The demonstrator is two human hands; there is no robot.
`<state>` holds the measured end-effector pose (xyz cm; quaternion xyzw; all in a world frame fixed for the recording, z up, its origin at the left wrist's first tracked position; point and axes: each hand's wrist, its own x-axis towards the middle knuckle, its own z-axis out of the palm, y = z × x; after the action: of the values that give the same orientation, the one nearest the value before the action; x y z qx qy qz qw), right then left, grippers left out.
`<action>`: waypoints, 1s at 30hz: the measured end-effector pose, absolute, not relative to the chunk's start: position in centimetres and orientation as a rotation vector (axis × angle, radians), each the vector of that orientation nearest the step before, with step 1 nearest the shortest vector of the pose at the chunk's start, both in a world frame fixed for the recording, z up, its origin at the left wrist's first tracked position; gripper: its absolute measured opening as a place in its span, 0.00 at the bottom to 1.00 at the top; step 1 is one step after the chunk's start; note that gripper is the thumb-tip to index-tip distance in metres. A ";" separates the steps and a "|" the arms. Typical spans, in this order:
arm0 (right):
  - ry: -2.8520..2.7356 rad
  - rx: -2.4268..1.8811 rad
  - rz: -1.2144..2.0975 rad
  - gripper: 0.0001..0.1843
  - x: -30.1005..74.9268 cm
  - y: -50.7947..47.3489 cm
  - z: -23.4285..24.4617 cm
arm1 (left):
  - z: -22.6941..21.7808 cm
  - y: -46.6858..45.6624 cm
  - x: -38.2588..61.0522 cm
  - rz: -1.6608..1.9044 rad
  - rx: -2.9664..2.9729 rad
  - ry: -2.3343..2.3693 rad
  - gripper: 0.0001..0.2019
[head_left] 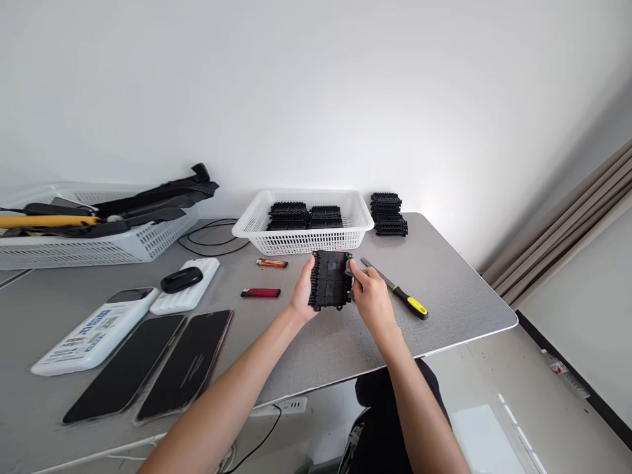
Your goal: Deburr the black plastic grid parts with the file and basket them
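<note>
The left hand [303, 293] grips a black panel [330, 282] by its left side, over the desk [464, 283]; the right hand [371, 297] pinches a small grey thing [349, 268], unclear, at the panel's right side; a file [399, 293] lies just right of it; along the back edge stand a white basket [311, 242] and, near the right corner, a black stack [388, 215].

You face a plain white wall [316, 85], brightest right of centre. Your grey table [459, 283]: pale-edged, corners rounded at right. Off to your right, taupe curtain [567, 217] in folds; below, pale floor [471, 378], dark baseboard [607, 411] along it.
</note>
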<state>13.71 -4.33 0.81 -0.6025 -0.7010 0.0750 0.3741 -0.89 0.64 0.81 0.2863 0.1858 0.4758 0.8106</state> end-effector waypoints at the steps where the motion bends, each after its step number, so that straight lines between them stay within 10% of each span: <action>1: -1.859 -1.557 0.189 0.26 13.5 -4.5 0.9 | 0.9 0.8 -1.2 1.051 0.605 0.406 0.28; 30: -1.970 -1.435 0.361 0.24 15.2 -5.6 1.9 | 1.4 2.1 -2.3 1.181 0.560 0.509 0.28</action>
<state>15.20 -5.55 1.93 -0.5493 -0.7542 0.1382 0.3323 -2.35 2.05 1.37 0.2577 0.2341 0.5431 0.7641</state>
